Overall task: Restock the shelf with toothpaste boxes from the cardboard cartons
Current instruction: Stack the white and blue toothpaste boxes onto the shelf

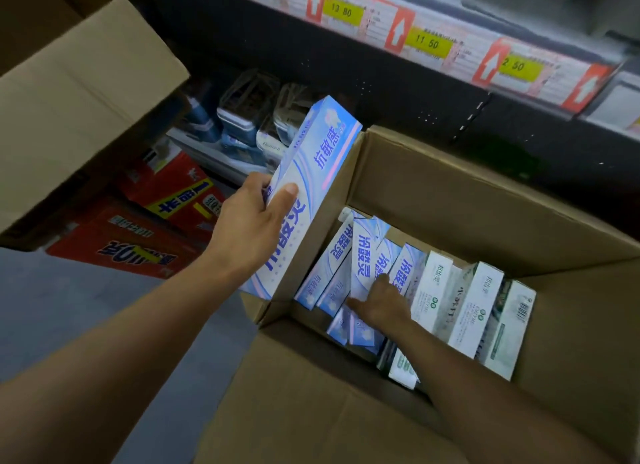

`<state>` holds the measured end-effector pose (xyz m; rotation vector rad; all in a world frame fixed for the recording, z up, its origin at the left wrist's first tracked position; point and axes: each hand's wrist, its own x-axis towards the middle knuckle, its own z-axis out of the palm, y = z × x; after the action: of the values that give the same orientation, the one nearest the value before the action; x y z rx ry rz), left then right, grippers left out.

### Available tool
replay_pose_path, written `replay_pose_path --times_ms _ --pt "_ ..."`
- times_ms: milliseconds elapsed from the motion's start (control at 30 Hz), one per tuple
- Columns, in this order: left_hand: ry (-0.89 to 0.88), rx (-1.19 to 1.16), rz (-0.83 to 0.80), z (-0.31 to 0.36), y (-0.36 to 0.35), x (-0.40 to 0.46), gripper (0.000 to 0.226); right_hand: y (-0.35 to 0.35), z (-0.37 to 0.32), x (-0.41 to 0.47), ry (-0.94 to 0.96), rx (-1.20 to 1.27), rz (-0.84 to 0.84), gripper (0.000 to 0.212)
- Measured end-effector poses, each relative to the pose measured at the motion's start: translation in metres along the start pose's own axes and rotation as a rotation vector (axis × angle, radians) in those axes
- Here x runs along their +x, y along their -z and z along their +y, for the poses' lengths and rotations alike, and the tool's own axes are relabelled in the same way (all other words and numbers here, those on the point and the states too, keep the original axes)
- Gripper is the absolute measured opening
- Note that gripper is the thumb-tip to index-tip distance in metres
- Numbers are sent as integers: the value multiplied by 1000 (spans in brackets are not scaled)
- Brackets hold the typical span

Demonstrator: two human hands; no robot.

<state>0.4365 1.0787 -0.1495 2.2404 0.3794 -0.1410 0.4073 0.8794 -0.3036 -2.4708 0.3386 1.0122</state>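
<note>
Blue toothpaste box (313,173) gripped by the left hand (249,228) above the carton's (485,200) left flap; the right hand (381,301) reaches among packed boxes (360,256) inside, its grip unclear.

toothpaste boxes (408,283) in carton (485,200), shelf (433,41) behind, second carton (69,93) left

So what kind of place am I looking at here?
Most likely a shop aisle during restocking: price tags line the shelf edge, an open carton holds toothpaste boxes, and the left hand holds a blue box.
</note>
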Motion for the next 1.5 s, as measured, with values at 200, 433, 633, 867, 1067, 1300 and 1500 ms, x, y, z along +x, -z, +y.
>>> replay_pose_path --times_ms 200,433,633,867,1067,1300,1500 --pt "-1 -58 -5 -10 5 2 37 13 -4 5 83 -234 215 61" --pt "-1 -68 -9 -17 5 3 34 5 2 3 52 -108 212 61" --pt "2 -24 -20 -17 7 5 34 9 9 8 26 -51 94 65" --pt "-1 -20 -40 -2 20 -3 34 42 0 -15 39 14 218 40" --pt "-22 15 -48 21 44 -13 33 88 8 -55 81 131 240 26" --pt "-79 86 -53 50 89 -32 36 153 7 -128 268 243 246 27" --pt "-158 142 -62 84 142 -54 29 210 -11 -201 403 212 331 31"
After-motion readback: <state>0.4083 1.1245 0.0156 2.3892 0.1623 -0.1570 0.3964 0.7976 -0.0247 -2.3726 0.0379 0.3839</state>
